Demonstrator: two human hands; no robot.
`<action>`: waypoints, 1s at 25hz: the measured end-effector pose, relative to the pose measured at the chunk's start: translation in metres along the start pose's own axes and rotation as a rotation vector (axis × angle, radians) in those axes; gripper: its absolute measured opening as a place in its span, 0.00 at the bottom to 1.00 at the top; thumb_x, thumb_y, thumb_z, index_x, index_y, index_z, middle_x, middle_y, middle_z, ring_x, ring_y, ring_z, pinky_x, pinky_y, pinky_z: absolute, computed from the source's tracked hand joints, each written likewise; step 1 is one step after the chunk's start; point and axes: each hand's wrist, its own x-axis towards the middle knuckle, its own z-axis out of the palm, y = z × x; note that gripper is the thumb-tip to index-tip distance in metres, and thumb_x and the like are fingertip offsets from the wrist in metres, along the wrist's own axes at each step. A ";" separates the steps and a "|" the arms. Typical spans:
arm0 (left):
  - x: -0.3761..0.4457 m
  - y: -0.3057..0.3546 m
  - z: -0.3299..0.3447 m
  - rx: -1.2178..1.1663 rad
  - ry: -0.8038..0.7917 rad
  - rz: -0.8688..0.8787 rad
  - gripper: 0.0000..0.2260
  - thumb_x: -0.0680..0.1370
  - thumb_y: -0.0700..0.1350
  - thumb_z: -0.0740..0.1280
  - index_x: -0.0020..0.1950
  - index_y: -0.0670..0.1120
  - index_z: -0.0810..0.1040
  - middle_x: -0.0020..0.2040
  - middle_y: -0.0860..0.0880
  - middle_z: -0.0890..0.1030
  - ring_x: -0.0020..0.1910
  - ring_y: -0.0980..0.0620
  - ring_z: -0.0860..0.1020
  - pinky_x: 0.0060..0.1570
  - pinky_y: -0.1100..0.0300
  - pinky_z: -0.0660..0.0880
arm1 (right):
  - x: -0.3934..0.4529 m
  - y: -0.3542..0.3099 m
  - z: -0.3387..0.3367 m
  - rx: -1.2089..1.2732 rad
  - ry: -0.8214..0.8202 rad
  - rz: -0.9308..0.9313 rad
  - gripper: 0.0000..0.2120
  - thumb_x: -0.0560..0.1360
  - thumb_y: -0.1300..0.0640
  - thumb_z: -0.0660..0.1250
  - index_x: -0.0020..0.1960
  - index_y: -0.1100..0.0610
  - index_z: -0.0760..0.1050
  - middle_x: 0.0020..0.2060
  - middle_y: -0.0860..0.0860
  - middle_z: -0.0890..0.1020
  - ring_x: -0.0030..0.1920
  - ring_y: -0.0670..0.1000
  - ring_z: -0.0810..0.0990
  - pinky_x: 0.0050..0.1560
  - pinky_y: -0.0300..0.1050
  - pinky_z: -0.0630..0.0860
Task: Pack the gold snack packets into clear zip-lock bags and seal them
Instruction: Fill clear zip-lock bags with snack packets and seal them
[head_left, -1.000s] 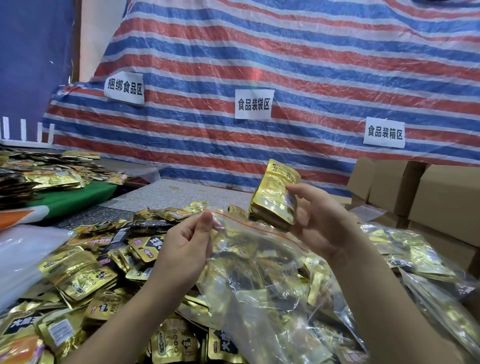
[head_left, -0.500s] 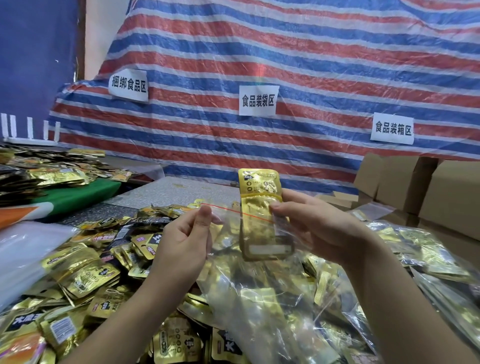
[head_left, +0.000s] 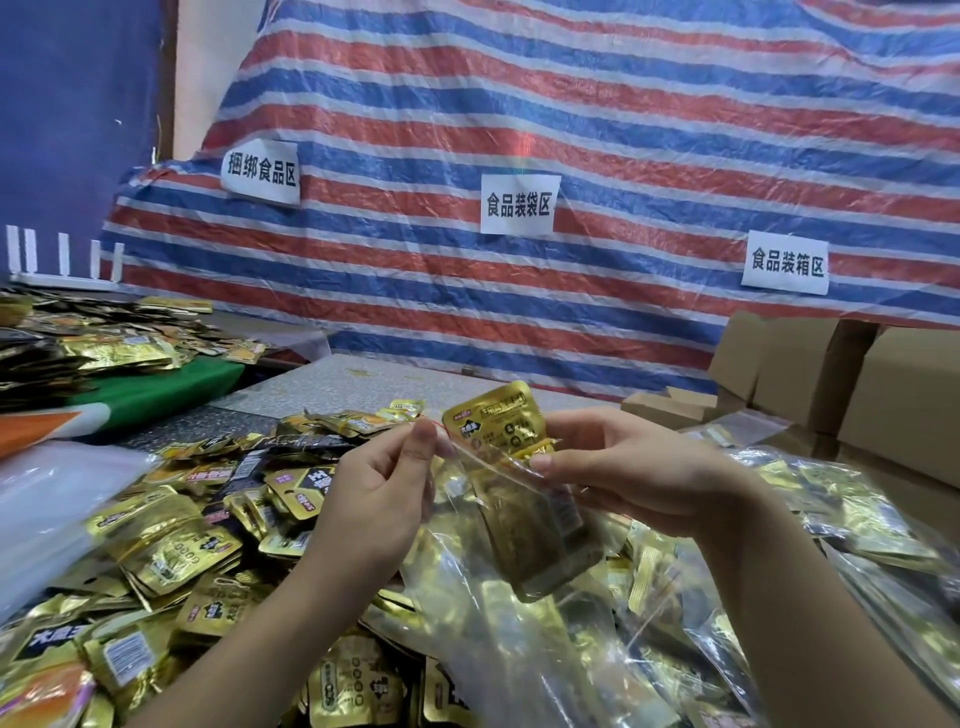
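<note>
My left hand (head_left: 379, 499) pinches the left corner of a clear zip-lock bag's (head_left: 483, 613) red-striped mouth, holding it up. My right hand (head_left: 618, 473) grips a stack of gold snack packets (head_left: 498, 431) that sits halfway inside the bag mouth, top end sticking out, lower part visible through the plastic. Loose gold packets (head_left: 171, 556) are heaped on the table below and to the left of my hands.
Filled clear bags of packets (head_left: 841, 525) lie at the right. Cardboard boxes (head_left: 883, 384) stand at the far right. A striped tarp with paper signs (head_left: 519, 203) hangs behind. More packets (head_left: 104, 348) and a green cloth (head_left: 166, 384) are at the left; white plastic (head_left: 47, 499) lies near left.
My right hand brought the packet stack from above the bag down into its mouth and pushed it further in. My left hand kept its pinch on the bag's edge.
</note>
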 end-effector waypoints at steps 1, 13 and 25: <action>-0.001 0.000 0.001 -0.007 0.000 0.000 0.18 0.77 0.59 0.59 0.39 0.49 0.82 0.26 0.49 0.71 0.22 0.60 0.66 0.24 0.72 0.65 | 0.000 -0.001 0.000 -0.040 0.002 0.004 0.21 0.74 0.58 0.70 0.65 0.65 0.75 0.60 0.64 0.80 0.57 0.58 0.81 0.59 0.51 0.77; -0.009 0.003 0.007 0.117 -0.174 0.067 0.20 0.77 0.56 0.61 0.40 0.43 0.84 0.33 0.42 0.81 0.33 0.50 0.78 0.35 0.55 0.74 | -0.011 -0.025 0.026 -0.853 -0.089 0.139 0.09 0.77 0.51 0.69 0.44 0.57 0.79 0.34 0.50 0.76 0.34 0.47 0.74 0.38 0.48 0.71; -0.006 0.010 0.008 0.115 0.012 0.099 0.18 0.79 0.56 0.60 0.38 0.47 0.81 0.36 0.46 0.83 0.27 0.49 0.81 0.29 0.55 0.75 | -0.019 -0.032 0.026 -0.818 0.108 -0.051 0.20 0.74 0.36 0.63 0.48 0.51 0.81 0.37 0.45 0.81 0.35 0.41 0.77 0.34 0.37 0.71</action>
